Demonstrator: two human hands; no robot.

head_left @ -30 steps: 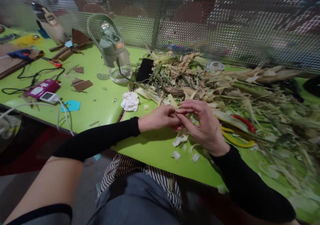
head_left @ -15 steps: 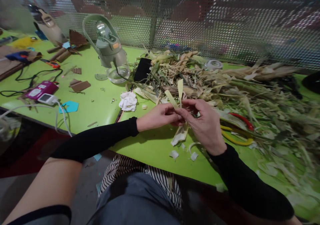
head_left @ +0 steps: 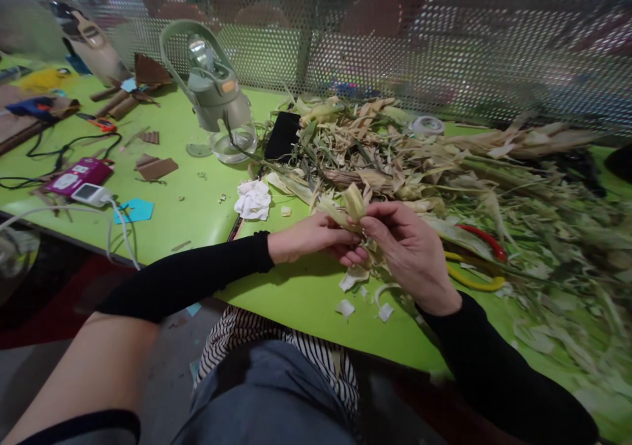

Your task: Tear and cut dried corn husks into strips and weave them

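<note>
Pale strips of corn husk (head_left: 354,203) stand up between my two hands, just above the near part of the green table. My left hand (head_left: 320,235) comes in from the left and pinches the strips low down, its fingers curled beneath them. With thumb and forefinger my right hand (head_left: 407,247) grips the right side of the husk. Below the hands lie small pale husk scraps (head_left: 345,309) on the table. Red and yellow handles (head_left: 476,277), perhaps of pliers, show beside my right hand, partly under husk.
A large heap of dried husks (head_left: 385,149) spreads over the back and right. A black phone (head_left: 282,135), water bottle (head_left: 222,103) and crumpled tissue (head_left: 253,199) stand or lie left of it. Farther left are a purple box (head_left: 79,176) with cables and cardboard pieces (head_left: 157,167). Behind rises a perforated metal screen (head_left: 276,43).
The husk strips, narrow and edge-on before, now show broader and folded. My right hand has moved slightly right and down; my left hand's fingers have opened out a little underneath.
</note>
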